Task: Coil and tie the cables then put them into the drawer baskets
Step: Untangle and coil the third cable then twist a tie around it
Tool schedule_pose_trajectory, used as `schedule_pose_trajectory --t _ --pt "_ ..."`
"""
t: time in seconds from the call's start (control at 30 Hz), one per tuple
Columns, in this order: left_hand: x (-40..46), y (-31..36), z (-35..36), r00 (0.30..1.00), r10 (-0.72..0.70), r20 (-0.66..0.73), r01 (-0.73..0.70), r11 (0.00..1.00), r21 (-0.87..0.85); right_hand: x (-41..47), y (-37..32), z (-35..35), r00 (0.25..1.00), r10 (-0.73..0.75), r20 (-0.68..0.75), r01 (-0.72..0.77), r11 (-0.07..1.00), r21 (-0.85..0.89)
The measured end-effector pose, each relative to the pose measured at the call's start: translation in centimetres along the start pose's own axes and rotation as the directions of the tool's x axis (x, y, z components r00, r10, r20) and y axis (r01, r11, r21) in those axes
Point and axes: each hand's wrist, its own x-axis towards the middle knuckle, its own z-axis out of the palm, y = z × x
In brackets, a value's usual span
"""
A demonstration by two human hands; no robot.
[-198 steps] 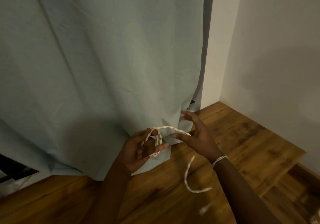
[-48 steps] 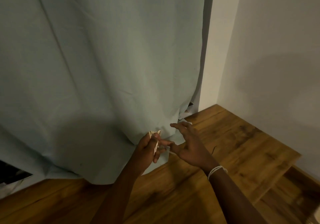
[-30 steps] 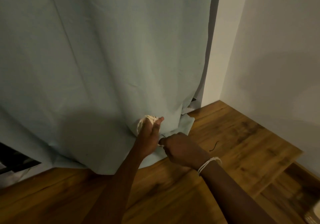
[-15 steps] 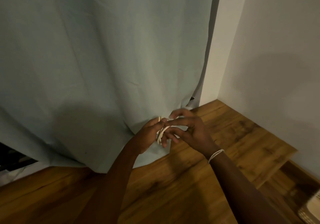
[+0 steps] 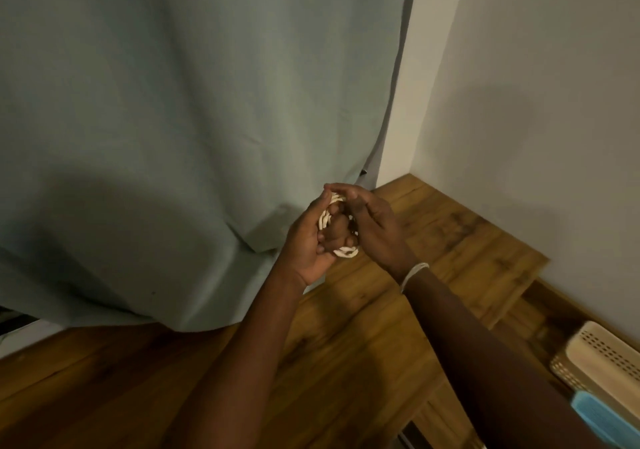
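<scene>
Coiled cream cable, basket at lower right

The twisted cream cable (image 5: 341, 240) is wound into a small coil at frame centre, held above the wood. A perforated beige basket (image 5: 604, 362) sits at the lower right edge, partly cut off.

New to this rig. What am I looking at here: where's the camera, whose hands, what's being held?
There is no machine here: a person works with bare hands. The single camera sits on their head, looking forward and down, so the arms enter from the bottom. The left hand and right hand meet around a coiled white cable; both curl round it. Whether it is tied yet is hidden by the fingers. Below is a wooden surface, with a pale curtain hanging behind. At the lower right edge sits a perforated beige basket with a blue thing beside it, cut off by the frame.
</scene>
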Motion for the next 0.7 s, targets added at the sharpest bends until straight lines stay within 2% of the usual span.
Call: schedule_pose_trajectory --t 0.13,0.3,0.37,0.47,0.5,0.6,0.7 --pt "0.7 -1.4 0.6 0.987 0.014 -0.158 0.018 0.98 0.199 -0.7 0.9 -0.8 0.983 -0.082 -0.166 0.061 0.99 -0.128" --pt "2.0 -2.4 -0.4 0.98 -0.079 -0.183 0.162 0.853 0.496 -2.2 3.1 -1.8 0.964 -0.024 -0.264 -0.026 0.983 -0.182" --pt "2.7 -2.4 -1.2 0.964 -0.155 -0.216 0.249 0.808 0.534 -2.4 4.2 -2.2 0.966 -0.006 -0.259 -0.044 0.981 -0.188" --pt "3.5 -2.2 -2.6 0.923 -0.245 -0.295 0.377 0.723 0.579 -2.5 6.0 -3.0 0.988 0.001 -0.154 -0.033 0.978 -0.208" --pt "3.8 -2.1 -3.0 0.911 -0.294 -0.289 0.409 0.735 0.541 -2.5 6.5 -3.2 0.993 0.006 -0.117 -0.03 0.98 -0.198" --pt "4.3 -2.6 -3.5 0.867 -0.461 -0.19 0.497 0.822 0.276 -2.5 7.7 -3.5 0.994 0.094 -0.05 -0.097 0.993 -0.065" --pt "5.3 -5.0 -4.1 0.886 -0.438 -0.153 0.449 0.893 0.044 -2.0 9.2 -3.9 0.971 0.237 0.021 -0.238 0.959 0.154"
